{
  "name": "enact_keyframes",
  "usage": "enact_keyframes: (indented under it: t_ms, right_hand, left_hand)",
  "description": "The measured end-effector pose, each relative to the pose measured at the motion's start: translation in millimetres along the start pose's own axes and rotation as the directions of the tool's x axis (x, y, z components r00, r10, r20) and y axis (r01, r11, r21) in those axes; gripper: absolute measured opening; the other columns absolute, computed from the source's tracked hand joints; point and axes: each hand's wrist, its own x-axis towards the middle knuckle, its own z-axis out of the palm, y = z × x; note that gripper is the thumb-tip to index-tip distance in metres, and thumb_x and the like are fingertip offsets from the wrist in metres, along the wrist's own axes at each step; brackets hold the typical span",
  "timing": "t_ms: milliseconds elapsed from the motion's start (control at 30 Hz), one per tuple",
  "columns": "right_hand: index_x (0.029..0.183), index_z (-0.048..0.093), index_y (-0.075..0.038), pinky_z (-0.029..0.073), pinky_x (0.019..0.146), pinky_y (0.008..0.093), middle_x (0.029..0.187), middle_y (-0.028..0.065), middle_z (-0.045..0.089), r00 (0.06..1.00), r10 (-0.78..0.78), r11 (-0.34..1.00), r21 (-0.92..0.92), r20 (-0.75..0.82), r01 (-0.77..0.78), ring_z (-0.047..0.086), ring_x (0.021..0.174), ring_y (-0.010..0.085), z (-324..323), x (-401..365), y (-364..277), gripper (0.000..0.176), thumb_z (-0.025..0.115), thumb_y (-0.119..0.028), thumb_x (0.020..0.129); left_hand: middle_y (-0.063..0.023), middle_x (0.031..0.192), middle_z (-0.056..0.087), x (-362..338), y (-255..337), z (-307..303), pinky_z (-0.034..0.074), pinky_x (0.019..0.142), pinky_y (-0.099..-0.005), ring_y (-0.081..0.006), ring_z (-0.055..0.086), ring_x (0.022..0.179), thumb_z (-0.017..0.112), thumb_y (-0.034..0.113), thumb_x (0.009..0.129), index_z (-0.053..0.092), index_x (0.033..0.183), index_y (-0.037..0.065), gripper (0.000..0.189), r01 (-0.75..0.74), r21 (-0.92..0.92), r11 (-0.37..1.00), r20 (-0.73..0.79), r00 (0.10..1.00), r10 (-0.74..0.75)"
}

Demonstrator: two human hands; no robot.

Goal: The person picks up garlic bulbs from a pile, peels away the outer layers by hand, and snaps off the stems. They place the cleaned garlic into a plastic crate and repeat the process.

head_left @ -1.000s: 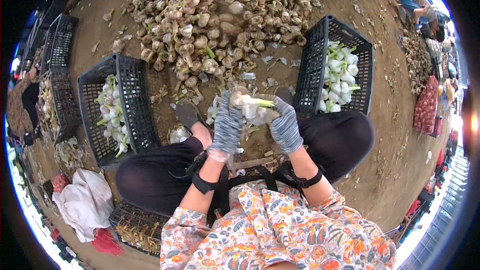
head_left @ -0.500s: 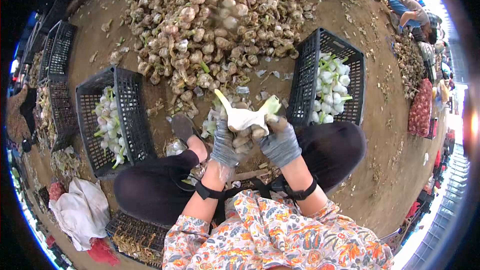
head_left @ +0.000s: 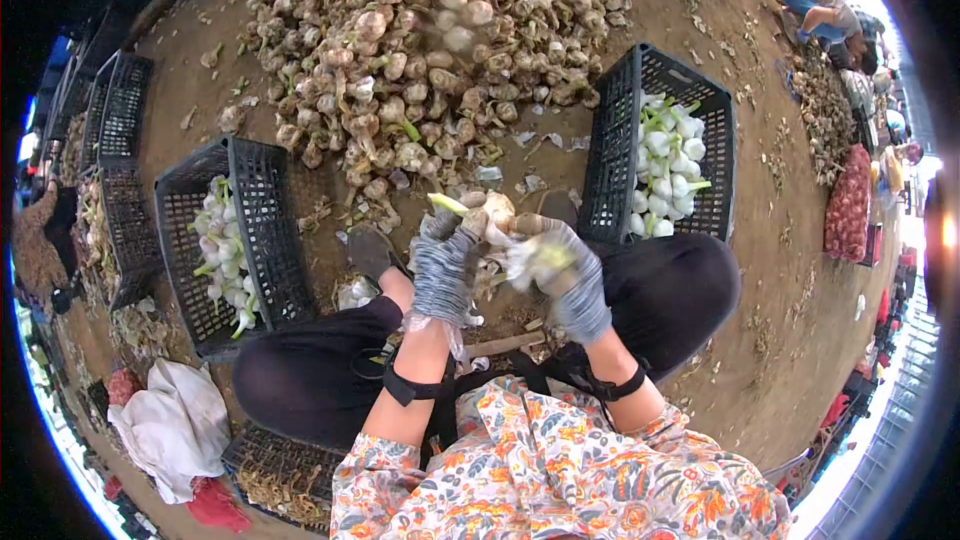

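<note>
My left hand [head_left: 447, 258], in a grey knit glove, is closed on a garlic bulb [head_left: 497, 208] with a brownish outer skin. A yellow-green garlic stem [head_left: 447, 203] sticks out to the left by its fingertips. My right hand [head_left: 575, 285], gloved alike, is partly smeared by motion beside the bulb. Its curled fingers hold a white and pale green piece of garlic [head_left: 535, 258], too blurred to tell whether it is peel or bulb. Both hands are over the ground between my bent legs, before a heap of unpeeled garlic [head_left: 410, 70].
Black crates of clean white garlic stand to my left [head_left: 258, 230] and right [head_left: 612, 155]. Scraps of peel litter the ground. More crates [head_left: 125, 220] and a white sack [head_left: 170, 430] lie far left. Another person [head_left: 815, 10] bends at upper right, near a red net sack [head_left: 847, 205].
The white peel stretched between my hands no longer shows there. The right hand has turned and blurred, holding a pale green piece. The left hand has shifted up slightly, with a brownish bulb now visible.
</note>
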Motion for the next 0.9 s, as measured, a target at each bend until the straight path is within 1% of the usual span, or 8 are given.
enact_keyframes:
  t_ms: [100,233,367,467,533,667,800,900]
  right_hand:
    - [0.095,0.056,0.000,0.049,0.061,0.0310,0.089,0.0117,0.061,0.808,0.529,0.178,0.897,0.259,-0.404,0.060,0.075,0.0238,-13,6,-2,0.029,0.054,-0.025,0.081]
    - [0.088,0.052,0.002,0.041,0.035,0.0174,0.067,0.0082,0.055,0.920,0.089,-0.447,0.841,0.381,-0.305,0.053,0.052,0.0121,-36,17,8,0.025,0.053,-0.022,0.079]
    - [0.097,0.055,0.003,0.049,0.053,0.0260,0.076,0.0087,0.059,0.778,0.495,0.374,0.713,0.388,-0.593,0.058,0.064,0.0160,-32,-1,10,0.040,0.060,-0.030,0.075]
    - [0.115,0.051,-0.002,0.048,0.072,0.0285,0.094,0.0115,0.061,0.828,0.411,0.654,-0.756,0.382,0.024,0.059,0.079,0.0233,-17,6,-18,0.051,0.067,-0.027,0.074]
    - [0.114,0.053,-0.004,0.045,0.082,0.0315,0.099,0.0137,0.059,0.872,0.470,0.838,-0.379,0.134,-0.393,0.058,0.089,0.0259,-12,20,-27,0.042,0.065,-0.020,0.077]
    - [0.104,0.058,-0.002,0.045,0.075,0.0284,0.091,0.0092,0.060,0.984,-0.136,0.963,-0.219,0.112,0.158,0.057,0.081,0.0182,2,49,-23,0.029,0.063,-0.009,0.077]
    - [0.091,0.059,0.001,0.045,0.065,0.0255,0.075,0.0047,0.057,0.852,0.404,0.865,0.165,0.334,-0.475,0.052,0.067,0.0115,-7,36,-50,0.019,0.058,-0.016,0.081]
    - [0.080,0.057,0.001,0.045,0.052,0.0255,0.069,0.0066,0.057,0.914,0.124,0.732,0.585,0.387,-0.348,0.054,0.054,0.0136,-21,23,-30,0.032,0.057,-0.031,0.081]
  left_hand:
    - [-0.0093,0.100,0.061,1,-6,-11,0.049,0.075,-0.0288,-0.0181,0.059,0.089,0.064,0.016,0.080,0.058,0.105,0.002,0.029,-0.134,0.055,0.989,0.158,0.980,0.124]
    - [-0.0130,0.106,0.059,-10,2,-2,0.050,0.080,-0.0331,-0.0232,0.058,0.095,0.062,0.020,0.081,0.056,0.107,0.003,0.031,-0.097,-0.144,0.985,0.357,0.923,0.143]
    - [-0.0105,0.104,0.059,-3,6,-11,0.051,0.080,-0.0338,-0.0217,0.058,0.095,0.062,0.027,0.081,0.054,0.109,0.003,0.038,0.160,-0.445,0.881,0.304,0.952,-0.019]
    - [-0.0106,0.104,0.059,1,6,-17,0.050,0.081,-0.0331,-0.0208,0.058,0.094,0.060,0.027,0.082,0.053,0.109,0.001,0.038,0.162,-0.457,0.875,0.252,0.967,-0.047]
    - [-0.0108,0.103,0.059,4,2,-20,0.050,0.081,-0.0327,-0.0207,0.058,0.093,0.059,0.027,0.082,0.053,0.109,0.000,0.038,0.193,-0.481,0.855,0.217,0.971,-0.098]
    - [-0.0128,0.100,0.061,3,5,-28,0.050,0.078,-0.0330,-0.0229,0.059,0.091,0.050,0.019,0.083,0.055,0.107,-0.001,0.031,0.299,-0.365,0.882,0.345,0.923,-0.171]
    - [-0.0108,0.088,0.060,13,5,-35,0.048,0.063,-0.0299,-0.0212,0.057,0.074,0.042,0.016,0.083,0.054,0.101,-0.001,0.028,0.380,-0.566,0.731,0.310,0.920,-0.238]
    - [-0.0123,0.088,0.057,13,5,-31,0.043,0.055,-0.0286,-0.0207,0.052,0.068,0.044,0.014,0.080,0.054,0.100,-0.001,0.027,0.328,-0.636,0.699,0.110,0.934,-0.339]
